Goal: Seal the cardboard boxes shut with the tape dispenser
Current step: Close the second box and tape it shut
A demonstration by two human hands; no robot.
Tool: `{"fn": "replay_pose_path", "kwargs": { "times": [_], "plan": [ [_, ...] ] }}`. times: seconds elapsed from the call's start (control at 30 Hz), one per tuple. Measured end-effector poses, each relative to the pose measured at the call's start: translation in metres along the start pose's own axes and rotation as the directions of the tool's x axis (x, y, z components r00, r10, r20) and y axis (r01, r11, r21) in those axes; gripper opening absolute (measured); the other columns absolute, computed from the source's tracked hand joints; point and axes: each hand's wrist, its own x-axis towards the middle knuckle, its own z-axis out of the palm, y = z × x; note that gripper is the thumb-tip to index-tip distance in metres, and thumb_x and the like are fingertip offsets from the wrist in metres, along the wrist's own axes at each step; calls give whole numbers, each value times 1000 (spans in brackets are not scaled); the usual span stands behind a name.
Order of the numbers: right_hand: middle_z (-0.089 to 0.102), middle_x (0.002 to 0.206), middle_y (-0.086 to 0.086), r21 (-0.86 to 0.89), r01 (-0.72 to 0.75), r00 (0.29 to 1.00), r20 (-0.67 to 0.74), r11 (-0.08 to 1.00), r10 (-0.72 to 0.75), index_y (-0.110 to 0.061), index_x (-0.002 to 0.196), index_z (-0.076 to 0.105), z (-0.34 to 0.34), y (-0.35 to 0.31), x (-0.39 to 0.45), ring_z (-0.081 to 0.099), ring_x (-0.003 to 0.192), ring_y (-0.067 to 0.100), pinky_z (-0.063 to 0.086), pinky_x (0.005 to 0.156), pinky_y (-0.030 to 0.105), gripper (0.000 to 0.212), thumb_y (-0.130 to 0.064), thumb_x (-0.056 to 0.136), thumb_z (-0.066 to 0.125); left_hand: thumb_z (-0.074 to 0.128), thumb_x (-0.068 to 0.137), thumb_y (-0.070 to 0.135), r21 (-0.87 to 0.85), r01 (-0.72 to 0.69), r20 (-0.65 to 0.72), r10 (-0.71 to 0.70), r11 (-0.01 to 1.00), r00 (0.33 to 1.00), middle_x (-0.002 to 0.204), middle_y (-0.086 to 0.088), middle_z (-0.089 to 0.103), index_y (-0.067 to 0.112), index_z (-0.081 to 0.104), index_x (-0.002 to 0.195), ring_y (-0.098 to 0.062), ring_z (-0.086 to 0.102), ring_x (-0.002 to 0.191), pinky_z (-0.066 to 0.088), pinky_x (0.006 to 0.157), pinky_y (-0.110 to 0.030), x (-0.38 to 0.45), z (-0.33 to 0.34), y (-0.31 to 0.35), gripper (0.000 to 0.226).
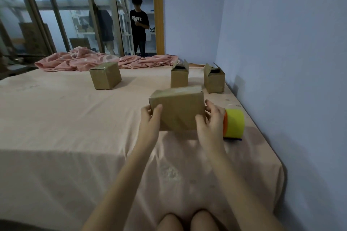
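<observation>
At upper left of the frame a crumpled pink blanket (105,60) lies along the far edge of the bed (56,118). Just below it, left of centre, stands a closed cardboard box (105,76). At the centre, both hands hold a second closed box (178,108) by its ends: the left hand (150,118) curls round its left side, thumb on the near face, and the right hand (211,120) grips its right side the same way. Behind it, right of centre, stand two open boxes (179,77), the further one (214,78) near the wall, flaps up. At the right, just beside the right hand, the yellow tape dispenser (234,124) rests on the sheet.
</observation>
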Motion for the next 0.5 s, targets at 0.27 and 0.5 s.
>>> {"fn": "replay_pose_path", "kwargs": {
  "times": [0.27, 0.5],
  "plan": [
    [21, 145, 6, -333, 266, 964, 74, 904, -256, -7, 144, 30, 11, 12, -79, 32, 134, 17, 40, 105, 36, 71, 7, 78, 49, 39, 95, 44, -179, 242, 213, -203, 953, 956, 93, -3, 60, 14, 62, 105, -19, 54, 87, 44, 79, -32, 62, 35, 11, 40],
    [26, 147, 6, -537, 331, 943, 226, 776, -246, -3, 141, 37, 5, 30, -92, 38, 131, 23, 43, 102, 34, 72, 7, 73, 59, 35, 99, 37, -217, 336, 454, -210, 917, 866, 114, -16, 62, 3, 54, 126, -26, 59, 106, 46, 91, -34, 63, 70, -7, 47]
  ]
}}
